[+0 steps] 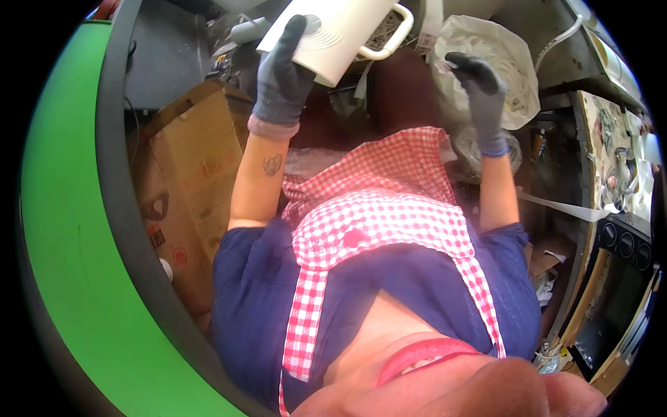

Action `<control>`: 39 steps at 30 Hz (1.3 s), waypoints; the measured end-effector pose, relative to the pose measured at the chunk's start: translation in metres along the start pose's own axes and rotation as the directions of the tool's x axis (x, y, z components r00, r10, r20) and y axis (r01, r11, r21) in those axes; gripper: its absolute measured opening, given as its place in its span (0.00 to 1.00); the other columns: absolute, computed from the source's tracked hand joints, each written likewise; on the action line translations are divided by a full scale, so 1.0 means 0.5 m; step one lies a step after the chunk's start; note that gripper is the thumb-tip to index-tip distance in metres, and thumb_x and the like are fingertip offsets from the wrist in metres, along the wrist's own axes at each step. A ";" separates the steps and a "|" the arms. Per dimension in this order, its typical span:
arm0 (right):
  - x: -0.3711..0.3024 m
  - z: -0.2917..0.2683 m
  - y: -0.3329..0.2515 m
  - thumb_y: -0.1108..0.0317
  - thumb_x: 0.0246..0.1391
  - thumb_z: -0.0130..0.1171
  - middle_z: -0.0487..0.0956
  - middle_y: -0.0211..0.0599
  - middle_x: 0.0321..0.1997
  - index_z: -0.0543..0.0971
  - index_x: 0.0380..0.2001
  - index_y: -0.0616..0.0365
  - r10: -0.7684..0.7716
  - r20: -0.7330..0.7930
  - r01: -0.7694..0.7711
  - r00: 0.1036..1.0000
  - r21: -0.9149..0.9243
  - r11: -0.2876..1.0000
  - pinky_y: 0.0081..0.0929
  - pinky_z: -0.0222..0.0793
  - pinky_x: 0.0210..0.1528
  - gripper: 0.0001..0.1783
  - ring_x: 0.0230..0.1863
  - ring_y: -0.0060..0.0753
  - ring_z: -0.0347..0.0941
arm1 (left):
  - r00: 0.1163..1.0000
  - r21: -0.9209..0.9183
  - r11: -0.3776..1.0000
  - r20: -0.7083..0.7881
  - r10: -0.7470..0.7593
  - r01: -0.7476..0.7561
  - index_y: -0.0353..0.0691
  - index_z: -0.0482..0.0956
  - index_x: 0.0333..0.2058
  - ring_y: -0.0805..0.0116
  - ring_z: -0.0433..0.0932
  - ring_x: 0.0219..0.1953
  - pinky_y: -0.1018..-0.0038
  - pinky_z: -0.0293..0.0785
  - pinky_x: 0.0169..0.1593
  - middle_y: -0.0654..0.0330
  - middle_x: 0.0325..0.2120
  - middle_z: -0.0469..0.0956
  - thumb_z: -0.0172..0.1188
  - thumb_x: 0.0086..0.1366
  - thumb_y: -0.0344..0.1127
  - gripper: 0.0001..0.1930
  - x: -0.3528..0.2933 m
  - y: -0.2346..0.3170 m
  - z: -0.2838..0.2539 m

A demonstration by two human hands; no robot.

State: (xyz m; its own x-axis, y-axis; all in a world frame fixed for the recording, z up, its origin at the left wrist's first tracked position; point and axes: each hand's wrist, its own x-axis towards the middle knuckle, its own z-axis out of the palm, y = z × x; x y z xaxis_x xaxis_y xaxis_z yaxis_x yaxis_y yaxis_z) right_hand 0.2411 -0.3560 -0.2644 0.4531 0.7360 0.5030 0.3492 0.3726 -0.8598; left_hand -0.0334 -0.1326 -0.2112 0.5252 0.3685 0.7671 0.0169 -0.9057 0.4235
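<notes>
Head view: my left grip [283, 80] grasps the cream handled vessel [344, 35] by its left side, one digit laid along the wall; the body extends rightward from that hand, its handle [392, 43] untouched. My right grip [479, 80] is curled beside the white bag [517, 52]; I cannot tell whether it pinches anything. Steady turning, I judge, wants firm left support.
</notes>
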 end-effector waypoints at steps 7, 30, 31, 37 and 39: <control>0.093 0.058 -0.199 0.76 0.57 0.64 0.81 0.34 0.44 0.75 0.52 0.66 -0.015 0.255 -0.064 0.967 0.296 0.953 0.24 0.74 0.52 0.19 0.46 0.24 0.77 | 0.738 -0.887 -0.395 0.430 -0.520 0.239 0.32 0.73 0.55 0.51 0.76 0.56 0.53 0.68 0.64 0.48 0.53 0.78 0.50 0.72 0.39 0.20 0.023 0.001 0.023; 0.191 0.179 -0.293 0.75 0.50 0.68 0.82 0.38 0.34 0.74 0.45 0.57 0.159 0.623 0.161 0.766 -0.426 0.890 0.30 0.75 0.40 0.19 0.35 0.32 0.81 | 0.670 -0.741 -0.631 0.590 -0.451 0.228 0.26 0.67 0.60 0.47 0.74 0.59 0.51 0.63 0.67 0.43 0.56 0.74 0.47 0.72 0.40 0.25 0.025 0.035 0.040; 0.193 0.178 -0.293 0.75 0.49 0.68 0.82 0.38 0.34 0.74 0.45 0.57 0.163 0.631 0.141 0.758 -0.403 0.904 0.30 0.75 0.40 0.19 0.35 0.32 0.81 | 0.670 -0.733 -0.641 0.596 -0.443 0.228 0.26 0.67 0.60 0.47 0.74 0.59 0.51 0.63 0.67 0.43 0.57 0.74 0.47 0.72 0.40 0.26 0.025 0.033 0.040; 0.191 0.173 -0.286 0.73 0.49 0.68 0.82 0.40 0.33 0.74 0.45 0.56 0.044 0.623 0.290 0.781 -0.424 0.858 0.32 0.75 0.38 0.20 0.35 0.38 0.81 | 0.667 -0.746 -0.624 0.590 -0.456 0.233 0.25 0.67 0.60 0.48 0.73 0.59 0.51 0.64 0.66 0.43 0.56 0.74 0.47 0.72 0.40 0.25 0.032 0.031 0.042; 0.190 0.176 -0.286 0.71 0.49 0.68 0.82 0.42 0.33 0.74 0.46 0.55 0.091 0.599 0.275 0.796 -0.491 0.827 0.33 0.75 0.38 0.20 0.35 0.41 0.81 | 0.688 -0.756 -0.616 0.570 -0.449 0.223 0.25 0.67 0.59 0.48 0.74 0.59 0.51 0.65 0.66 0.43 0.56 0.74 0.47 0.72 0.40 0.25 0.034 0.033 0.044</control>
State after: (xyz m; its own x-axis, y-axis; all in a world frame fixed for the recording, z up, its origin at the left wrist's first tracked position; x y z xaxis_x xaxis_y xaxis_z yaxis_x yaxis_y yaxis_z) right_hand 0.1622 -0.2898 -0.1016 -0.0985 0.9581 0.2689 0.8160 0.2325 -0.5292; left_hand -0.0052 -0.1460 -0.2017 0.8386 0.5411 0.0634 -0.5359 0.7984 0.2747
